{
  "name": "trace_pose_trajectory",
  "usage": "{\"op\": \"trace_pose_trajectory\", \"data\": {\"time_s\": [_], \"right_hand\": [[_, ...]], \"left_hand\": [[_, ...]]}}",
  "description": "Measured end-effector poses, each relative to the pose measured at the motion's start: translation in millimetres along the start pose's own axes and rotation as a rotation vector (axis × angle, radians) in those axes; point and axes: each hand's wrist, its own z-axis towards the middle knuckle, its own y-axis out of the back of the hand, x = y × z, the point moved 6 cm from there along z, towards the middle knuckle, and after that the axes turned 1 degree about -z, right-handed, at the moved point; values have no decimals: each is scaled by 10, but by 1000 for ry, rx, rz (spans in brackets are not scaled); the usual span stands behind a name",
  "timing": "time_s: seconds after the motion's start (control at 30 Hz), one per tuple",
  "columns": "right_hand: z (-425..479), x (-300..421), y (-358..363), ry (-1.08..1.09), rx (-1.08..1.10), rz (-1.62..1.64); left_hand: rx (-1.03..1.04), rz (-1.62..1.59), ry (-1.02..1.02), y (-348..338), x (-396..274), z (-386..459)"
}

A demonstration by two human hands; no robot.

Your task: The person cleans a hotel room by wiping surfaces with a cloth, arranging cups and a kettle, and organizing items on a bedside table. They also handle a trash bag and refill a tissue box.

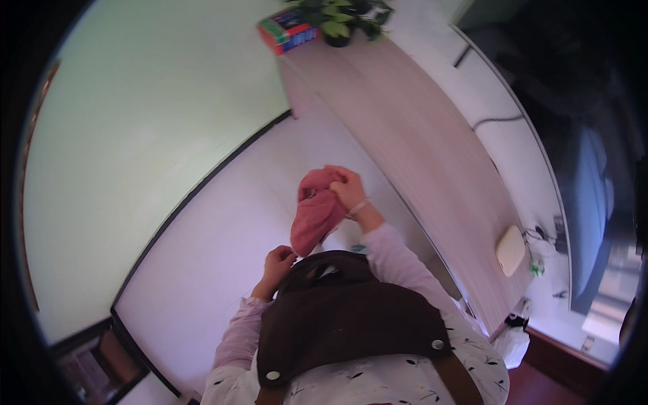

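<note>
A folded reddish-pink cloth (318, 217) hangs in front of my body, bunched at its upper end. My right hand (349, 188) grips that upper part, thumb on the near side and fingers over the top. My left hand (278, 264) is at the cloth's lower tip, its fingers curled. Whether those fingers pinch the cloth or only lie beside it, I cannot tell. Below both hands, a dark brown apron (349, 319) covers my chest.
A long wood-grain shelf (405, 126) runs along the right. On it are a potted plant (336, 30), a red and green box (288, 33) and a cream-coloured flat object (511, 250). Farther right is a large dark screen (557, 116). A white plastic bag (512, 347) sits at lower right.
</note>
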Motion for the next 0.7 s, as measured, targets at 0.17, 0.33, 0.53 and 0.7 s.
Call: {"op": "trace_pose_trajectory", "data": {"time_s": [0.17,0.33,0.53,0.7], "right_hand": [[49,-188,324,-173,39,-439],[-125,145,337,-97,-204,-123],[-256,890,1240,175,-534,-607],[-342,1867,2188,628,-938,-929]], "left_hand": [[-70,177,-149,81,-221,-52],[-7,3,-35,113,146,137],[37,15,-6,74,-68,371],[45,19,-66,-47,-459,841]]}}
